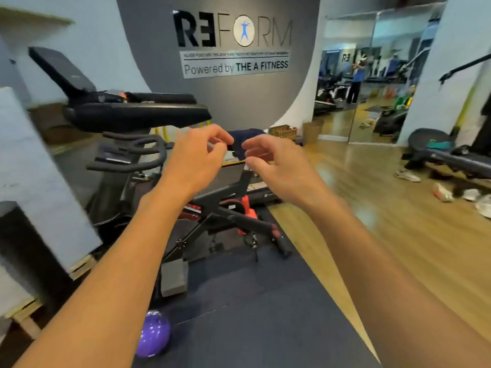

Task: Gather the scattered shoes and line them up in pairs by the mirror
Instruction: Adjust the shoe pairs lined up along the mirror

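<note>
Head camera looks across a gym: both bare forearms reach forward at chest height, the left hand (198, 158) and the right hand (273, 166) close together in mid-air, well above the dark blue floor mat (252, 314). Each hand's fingers (220, 139) are loosely curled with thumb near forefinger, and nothing can be made out between them, so both hands appear empty; they float in front of a black exercise bike with curved handlebars (138, 152) and touch none of it.

The task's things lie far off to the right. Several scattered shoes sit on the light wooden floor (372, 221): a pale grey trainer (406, 175), a white shoe with an orange sole lying on its side (442, 193), and more white shoes (478, 200) near the frame's edge, blurred, beside a low black bench frame (457, 160). The large wall mirror (372, 75) stands at the back right, and no shoes can be seen lined up along its foot.

Judging by this, gathering has not begun. The next move calls for turning right, walking to the shoes, stooping, and matching them into pairs before carrying them to the mirror.
</note>
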A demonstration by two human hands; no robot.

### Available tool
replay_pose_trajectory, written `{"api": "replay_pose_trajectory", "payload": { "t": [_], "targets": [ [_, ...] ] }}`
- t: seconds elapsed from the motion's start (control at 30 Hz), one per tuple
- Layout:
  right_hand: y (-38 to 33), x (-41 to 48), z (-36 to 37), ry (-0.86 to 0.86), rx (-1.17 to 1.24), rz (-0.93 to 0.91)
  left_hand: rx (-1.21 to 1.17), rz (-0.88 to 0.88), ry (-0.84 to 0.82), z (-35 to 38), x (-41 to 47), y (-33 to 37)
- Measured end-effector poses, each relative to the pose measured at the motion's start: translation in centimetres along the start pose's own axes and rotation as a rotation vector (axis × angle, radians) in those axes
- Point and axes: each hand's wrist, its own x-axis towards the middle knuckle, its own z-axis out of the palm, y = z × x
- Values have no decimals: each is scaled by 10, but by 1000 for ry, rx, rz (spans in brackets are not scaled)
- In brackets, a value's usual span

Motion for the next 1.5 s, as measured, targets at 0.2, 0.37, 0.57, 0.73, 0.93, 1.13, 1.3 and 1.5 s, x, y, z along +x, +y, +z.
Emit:
{"api": "replay_pose_trajectory", "payload": {
  "t": [0.2,0.37,0.57,0.73,0.93,1.13,1.3,1.5],
  "targets": [
    [109,-9,-117,145,-68,199,-150,129,-145,145,76,83],
    [204,1,-190,245,-144,320,-245,250,-285,262,126,133],
    [321,37,-260,292,-261,451,-296,320,-369,399,210,167],
    [410,76,-324,343,-352,531,-392,399,-426,510,282,209],
    [539,113,-407,412,-416,619,-431,446,-514,656,359,262],
    [690,160,-485,440,-396,633,-389,469,-556,798,440,310],
    [806,213,-543,411,-329,671,-366,478,-555,905,517,347],
    [956,265,-620,406,-373,724,-357,463,-627,1063,604,373]
  ]
}}
